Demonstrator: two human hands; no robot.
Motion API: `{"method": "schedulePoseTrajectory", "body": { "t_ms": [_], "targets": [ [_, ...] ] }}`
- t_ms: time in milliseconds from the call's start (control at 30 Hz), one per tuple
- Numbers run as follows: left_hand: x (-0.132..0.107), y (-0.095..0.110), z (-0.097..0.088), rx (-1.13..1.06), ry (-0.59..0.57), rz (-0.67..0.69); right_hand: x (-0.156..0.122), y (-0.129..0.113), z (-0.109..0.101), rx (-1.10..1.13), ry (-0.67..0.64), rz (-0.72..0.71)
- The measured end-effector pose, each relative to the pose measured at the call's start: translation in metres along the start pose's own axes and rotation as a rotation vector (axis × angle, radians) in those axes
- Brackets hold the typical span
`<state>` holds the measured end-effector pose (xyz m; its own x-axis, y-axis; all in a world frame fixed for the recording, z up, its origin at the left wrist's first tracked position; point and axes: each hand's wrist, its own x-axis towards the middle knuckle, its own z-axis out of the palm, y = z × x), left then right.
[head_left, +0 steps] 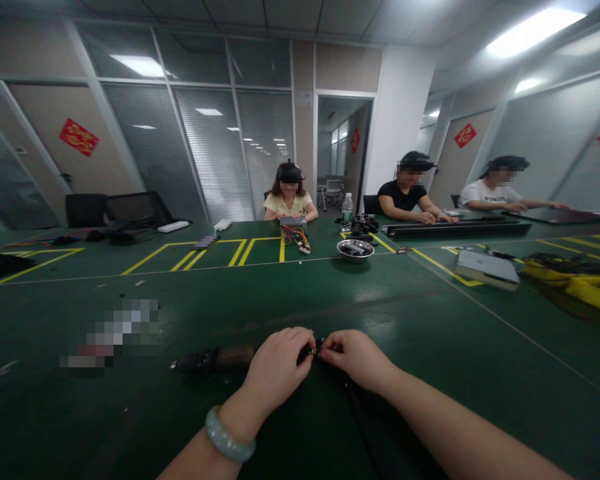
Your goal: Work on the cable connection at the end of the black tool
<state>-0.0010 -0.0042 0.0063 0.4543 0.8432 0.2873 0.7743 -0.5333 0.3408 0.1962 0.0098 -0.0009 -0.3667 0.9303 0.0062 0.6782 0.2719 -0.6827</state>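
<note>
My left hand (276, 368), with a pale green bangle at the wrist, is closed round the right end of a dark cylindrical tool (215, 360) that lies on the green table (330, 300). My right hand (356, 359) pinches a small part against the tool's tip, right where the two hands meet. The part itself is too small to name. A dark cable or strap (360, 413) runs down from under my right hand toward me.
A steel bowl (355, 249) with dark parts stands mid-table. Three people sit at the far side. A grey box with coloured wires (295, 230), a water bottle (347, 212), long black rails (455, 229), a flat grey case (486, 268) and yellow cables (575, 280) lie around.
</note>
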Motion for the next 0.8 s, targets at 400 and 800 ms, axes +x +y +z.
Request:
{"method": "schedulePoseTrajectory", "body": {
  "t_ms": [400,800],
  "targets": [
    [-0.0022,-0.0008,0.0013,0.008,0.034,-0.031,0.0014,0.0017,0.0003,-0.015,0.003,-0.011],
    [-0.0006,0.0000,0.0004,0.000,0.012,-0.039,0.0015,0.0013,0.0003,-0.018,-0.006,0.002]
  ]
}}
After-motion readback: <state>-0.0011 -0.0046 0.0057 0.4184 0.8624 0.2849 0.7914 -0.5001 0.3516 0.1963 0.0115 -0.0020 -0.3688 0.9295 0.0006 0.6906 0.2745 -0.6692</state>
